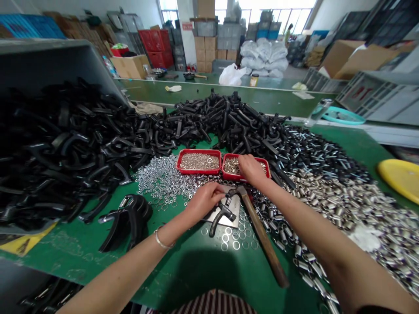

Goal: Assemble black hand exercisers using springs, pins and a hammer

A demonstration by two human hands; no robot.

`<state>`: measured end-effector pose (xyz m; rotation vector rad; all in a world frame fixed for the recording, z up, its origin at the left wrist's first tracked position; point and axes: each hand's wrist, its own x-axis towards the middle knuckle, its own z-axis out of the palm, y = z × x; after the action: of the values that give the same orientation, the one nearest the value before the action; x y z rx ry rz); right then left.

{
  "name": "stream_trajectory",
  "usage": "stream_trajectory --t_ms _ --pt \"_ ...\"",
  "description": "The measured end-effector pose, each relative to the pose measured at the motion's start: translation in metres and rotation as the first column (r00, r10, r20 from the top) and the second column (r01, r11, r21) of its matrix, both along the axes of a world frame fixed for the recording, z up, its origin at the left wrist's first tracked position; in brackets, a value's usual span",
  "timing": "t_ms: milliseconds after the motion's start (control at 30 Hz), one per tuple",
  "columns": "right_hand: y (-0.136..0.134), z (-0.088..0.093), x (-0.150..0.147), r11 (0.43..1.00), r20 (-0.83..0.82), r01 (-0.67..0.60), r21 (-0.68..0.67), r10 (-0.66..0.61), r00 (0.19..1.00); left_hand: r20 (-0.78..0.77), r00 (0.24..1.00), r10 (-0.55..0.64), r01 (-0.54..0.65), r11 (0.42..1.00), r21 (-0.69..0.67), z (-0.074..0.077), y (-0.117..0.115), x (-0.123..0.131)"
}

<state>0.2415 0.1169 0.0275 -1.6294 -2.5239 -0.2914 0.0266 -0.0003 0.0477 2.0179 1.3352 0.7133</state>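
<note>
My left hand (205, 199) is closed in a pinch above a metal plate (235, 214); what sits between its fingertips is too small to make out. Just below lies a black curved lever part (223, 214) with a metal piece on it. My right hand (251, 169) dips curled fingers into the right red tray (233, 178), which holds small brass-coloured pins (231, 165); its fingertips are hidden. Between my forearms, a hammer (260, 233) rests with its head on the plate and its wooden handle towards me.
A second red tray (178, 165) holds tiny metal pieces. Nuts (160, 174), flat rings (235, 235) and springs (340, 205) lie around. Black parts (225, 113) are heaped behind and spill from a grey bin (94, 54). Assembled black parts (131, 218) sit left; a yellow lid (399, 176) is right.
</note>
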Motion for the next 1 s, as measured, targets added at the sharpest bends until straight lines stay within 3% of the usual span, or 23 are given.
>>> stream_trajectory --t_ms 167,333,400,500,633,700,800,1000 --pt "-0.005 0.001 0.0 1.0 -0.032 0.002 0.012 -0.002 0.999 -0.096 0.991 0.089 -0.088 0.996 0.008 -0.029 -0.013 -0.006" --pt "-0.005 -0.002 0.005 1.0 -0.073 0.008 0.016 -0.007 0.997 -0.192 0.975 0.112 -0.101 0.993 0.066 -0.032 -0.016 0.0" --pt "-0.005 0.003 0.005 1.0 -0.086 0.013 0.021 -0.011 0.996 -0.282 0.955 0.09 -0.053 0.989 0.136 -0.03 -0.018 0.002" --pt "-0.014 0.016 0.002 0.999 -0.2 0.006 0.053 0.004 0.98 -0.467 0.884 -0.003 0.137 0.958 0.253 -0.029 -0.019 0.005" --pt "-0.052 0.024 -0.002 0.989 -0.525 -0.146 -0.001 0.124 0.842 -0.571 0.817 -0.084 0.283 0.921 0.269 -0.03 -0.02 0.006" --pt "-0.075 0.016 0.0 0.966 -0.575 -0.23 -0.115 0.124 0.809 -0.559 0.822 -0.109 0.304 0.915 0.267 -0.032 -0.024 0.004" --pt "-0.1 -0.004 0.007 0.942 -0.557 -0.262 -0.21 0.105 0.824 -0.504 0.858 -0.097 0.265 0.925 0.273 -0.034 -0.04 -0.003" --pt "-0.11 -0.027 0.006 0.979 -0.606 -0.186 -0.082 0.099 0.789 -0.446 0.893 -0.053 0.159 0.966 0.205 -0.035 -0.063 -0.01"
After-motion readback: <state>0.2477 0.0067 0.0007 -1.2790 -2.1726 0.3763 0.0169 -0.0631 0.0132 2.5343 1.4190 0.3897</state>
